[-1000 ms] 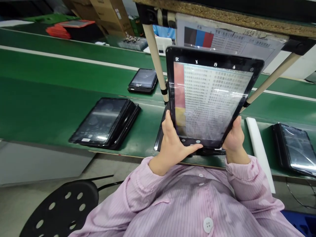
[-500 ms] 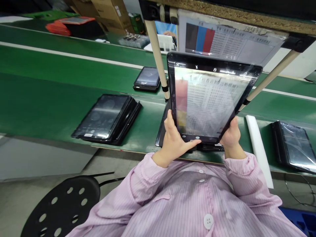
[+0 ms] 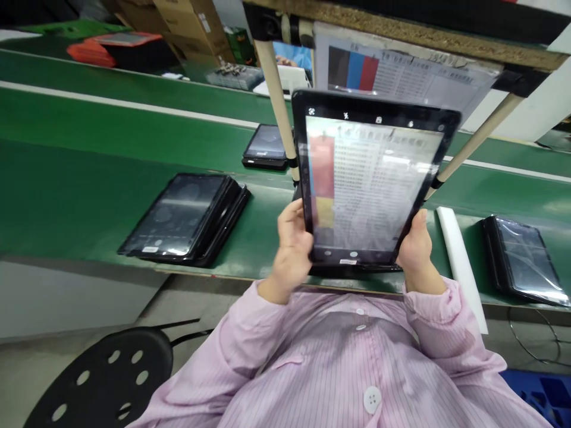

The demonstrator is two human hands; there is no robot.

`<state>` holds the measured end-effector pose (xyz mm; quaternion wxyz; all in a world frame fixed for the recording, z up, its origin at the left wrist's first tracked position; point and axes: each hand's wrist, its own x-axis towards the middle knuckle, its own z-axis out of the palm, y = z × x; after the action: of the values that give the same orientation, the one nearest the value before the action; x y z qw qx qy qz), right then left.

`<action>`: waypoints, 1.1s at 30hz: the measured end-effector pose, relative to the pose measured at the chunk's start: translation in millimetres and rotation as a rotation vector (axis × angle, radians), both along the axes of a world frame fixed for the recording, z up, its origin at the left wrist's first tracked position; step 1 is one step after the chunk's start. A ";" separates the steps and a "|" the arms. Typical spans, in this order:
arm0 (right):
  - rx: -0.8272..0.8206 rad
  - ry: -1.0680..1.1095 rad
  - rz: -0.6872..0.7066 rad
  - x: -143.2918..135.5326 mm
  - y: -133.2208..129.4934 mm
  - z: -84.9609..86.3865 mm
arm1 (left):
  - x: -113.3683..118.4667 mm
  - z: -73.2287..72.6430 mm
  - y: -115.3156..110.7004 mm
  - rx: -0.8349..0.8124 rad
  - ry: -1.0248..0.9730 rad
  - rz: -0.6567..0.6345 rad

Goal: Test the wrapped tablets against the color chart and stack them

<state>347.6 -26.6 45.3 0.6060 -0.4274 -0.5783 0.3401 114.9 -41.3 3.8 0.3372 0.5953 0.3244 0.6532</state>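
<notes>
Left hand [image 3: 289, 252] has drawn its thumb off the face of the tablet [image 3: 363, 196] and curls at its edge, grip too blurred to tell; the right hand [image 3: 414, 244] pinches the other edge. Raised above the green bench [image 3: 66, 208], the tablet could slip if left support is weak.

Held tablet [image 3: 366, 196]: between left hand [image 3: 291, 249] and right hand [image 3: 416, 246], before printed chart [image 3: 410, 80]
Stacked tablets [image 3: 182, 214]: on worktop [image 3: 66, 202], left of left hand
Strip [image 3: 461, 267]: right of right hand
Stool [image 3: 100, 377]: before worktop, left
</notes>
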 end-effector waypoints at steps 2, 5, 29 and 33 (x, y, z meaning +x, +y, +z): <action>0.081 -0.085 -0.023 -1.5 -8.9 15.5 | -5.7 7.3 -1.8 -0.193 -0.221 -0.125; 0.174 -0.368 -0.050 -1.1 -18.7 42.3 | -7.6 16.4 -6.6 -0.376 -0.398 -0.151; -0.351 -0.438 -0.364 100.0 -9.0 -1.5 | -49.0 42.1 16.1 -0.991 -0.396 -0.010; -0.585 -0.551 -0.375 129.9 -29.9 -27.3 | -51.7 25.1 25.3 -0.827 -0.047 0.276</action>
<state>477.5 -56.5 18.0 0.3342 -0.7532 -0.5099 0.2471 63.2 -16.1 29.0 0.4641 0.3462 0.6272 0.5208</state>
